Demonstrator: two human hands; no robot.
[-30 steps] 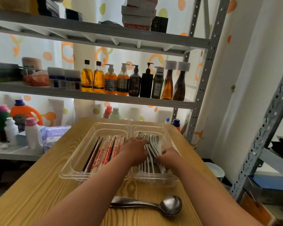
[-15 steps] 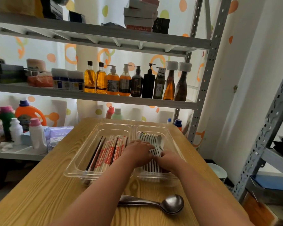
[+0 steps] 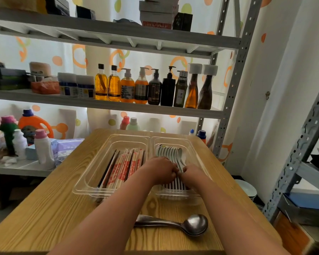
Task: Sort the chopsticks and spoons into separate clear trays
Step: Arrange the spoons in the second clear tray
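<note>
Head view showed the wooden bench (image 3: 44, 214) carrying two clear plastic trays: left tray (image 3: 92, 173) held wrapped chopsticks (image 3: 121, 168), right tray (image 3: 195, 153) held steel spoons (image 3: 170, 153). Left hand (image 3: 159, 170) and right hand (image 3: 193, 174) pressed the spoon handles; grip closure could not be told.

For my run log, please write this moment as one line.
both hands on metal spoons in right clear plastic tray | wrapped chopsticks in left tray | large metal spoons on table

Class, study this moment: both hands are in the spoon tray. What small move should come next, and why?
Probably lift the right hand out and reach for the large spoons on the table, since they lie outside the spoon tray.
</note>
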